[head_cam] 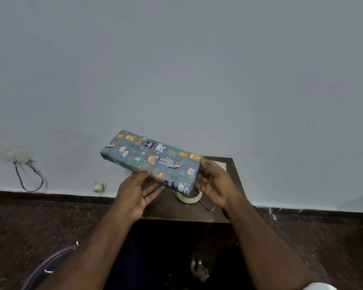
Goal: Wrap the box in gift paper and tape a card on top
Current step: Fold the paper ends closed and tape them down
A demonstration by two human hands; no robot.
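A long flat box (150, 159) wrapped in blue paper printed with cartoon animals is held in the air above a small dark table (176, 212), tilted with its far end up and to the left. My left hand (137, 193) supports its near long side from below, fingers spread. My right hand (213, 183) grips its near right end. A roll of pale tape (190, 198) lies on the table just under the box. A light card (220, 165) shows partly behind my right hand at the table's far right.
A scrap of dark paper (209, 206) lies by the tape. The table stands against a pale wall with a socket and blue cable (21, 164) at the left. Dark floor surrounds it; a bare foot (198, 270) and a clear plastic rim (50, 262) are below.
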